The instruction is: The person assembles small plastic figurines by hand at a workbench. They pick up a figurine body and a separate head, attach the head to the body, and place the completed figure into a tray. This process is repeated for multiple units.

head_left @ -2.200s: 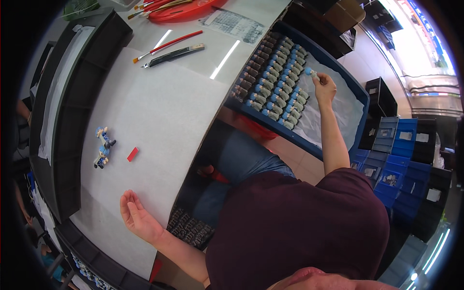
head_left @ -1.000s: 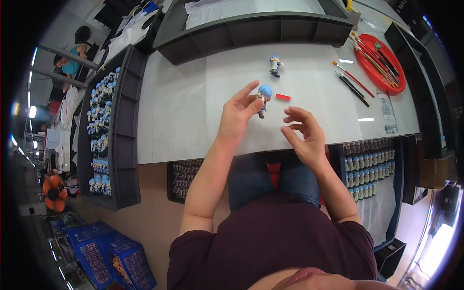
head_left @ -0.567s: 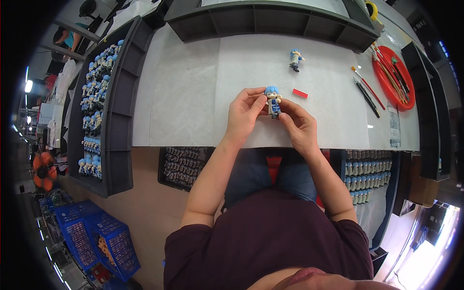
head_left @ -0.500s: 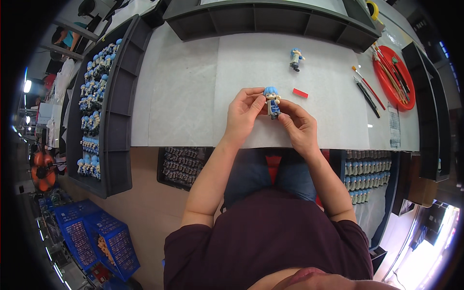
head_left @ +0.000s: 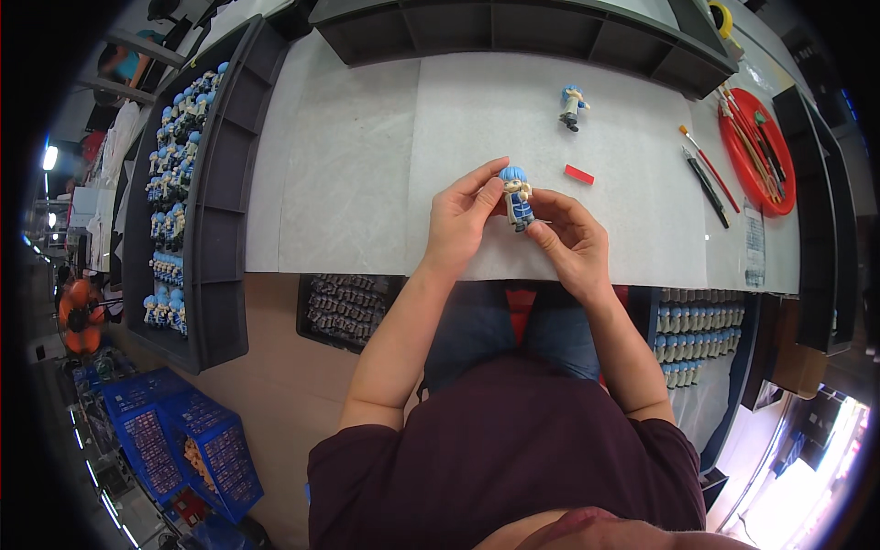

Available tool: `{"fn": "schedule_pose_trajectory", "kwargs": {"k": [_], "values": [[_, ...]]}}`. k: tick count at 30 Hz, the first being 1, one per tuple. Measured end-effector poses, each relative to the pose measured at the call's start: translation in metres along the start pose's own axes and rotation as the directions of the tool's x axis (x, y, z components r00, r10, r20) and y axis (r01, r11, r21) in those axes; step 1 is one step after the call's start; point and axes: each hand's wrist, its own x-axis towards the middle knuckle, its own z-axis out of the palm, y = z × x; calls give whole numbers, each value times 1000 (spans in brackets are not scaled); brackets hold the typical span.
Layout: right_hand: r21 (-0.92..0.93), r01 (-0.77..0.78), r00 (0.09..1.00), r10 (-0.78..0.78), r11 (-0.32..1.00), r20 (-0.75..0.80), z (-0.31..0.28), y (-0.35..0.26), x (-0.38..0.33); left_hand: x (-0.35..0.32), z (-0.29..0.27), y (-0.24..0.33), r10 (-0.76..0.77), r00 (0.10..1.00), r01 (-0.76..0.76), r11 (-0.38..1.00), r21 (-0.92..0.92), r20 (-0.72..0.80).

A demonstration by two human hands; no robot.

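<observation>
Both forearms enter from the lower edge and converge ahead of the torso. Left hand and right hand face each other, fingers curled inward, fingertips pinched together, wrists slightly bent, elbows held out wide.

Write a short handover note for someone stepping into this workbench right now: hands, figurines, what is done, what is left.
Left hand and right hand both hold one blue-haired figurine over the white table.
A second figurine stands beyond, a small red piece beside it.
Brushes lie on the red tray.
Done: tray of figurines at left is full.
Left: more figurines wait at lower right.
</observation>
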Motion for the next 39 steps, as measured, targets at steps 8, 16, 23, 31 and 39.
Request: {"fn": "schedule_pose_trajectory", "kwargs": {"k": [8, 16, 23, 31, 39], "values": [[-37, -52, 998, 50, 998, -49, 4, 1, 0, -1, -1, 0, 12, 1000, -12, 998, -57, -4], [-102, 71, 988, -84, 992, -129, 5, 5, -4, -2, -3, -6, 82, 997, -82, 993, 87, 0], [-164, 107, 973, -137, 981, -187, 4, 3, -2, -3, 1, -4, 138, 990, -135, 985, 106, -18], [-139, 107, 982, -126, 985, -140, 1, 5, -2, -1, -3, -4, 139, 990, -140, 989, 45, 28], [-132, 69, 986, -88, 989, -139, 1, 4, -3, -2, 0, -4, 142, 989, -143, 989, 23, 38]]}}
